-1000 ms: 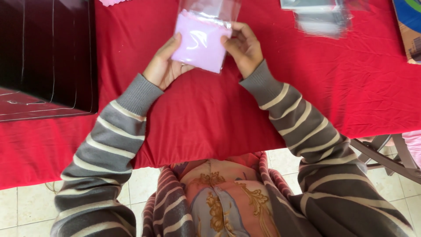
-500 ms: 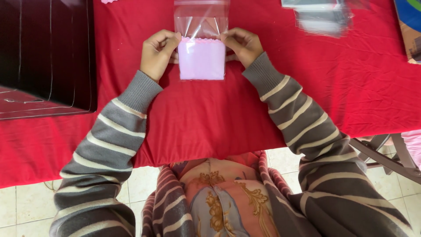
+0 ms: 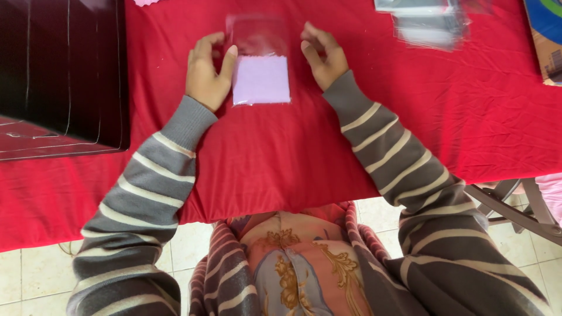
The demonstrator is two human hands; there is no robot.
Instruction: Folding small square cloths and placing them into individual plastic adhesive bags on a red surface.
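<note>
Two hands rest on the red cloth [image 3: 293, 158] with a clear bag [image 3: 259, 61] between them. Inside it sits a pink square [image 3: 261, 80]. Left hand [image 3: 206, 73] touches the bag's edge with loose fingers. Right hand [image 3: 322, 55] is beside it, fingers curled, gripping nothing.

Clear plastic pouch [image 3: 259, 64] holding a lilac square, mid-table; stack of clear pouches [image 3: 430, 23] top right; printed box corner [image 3: 547, 35] far right.
</note>
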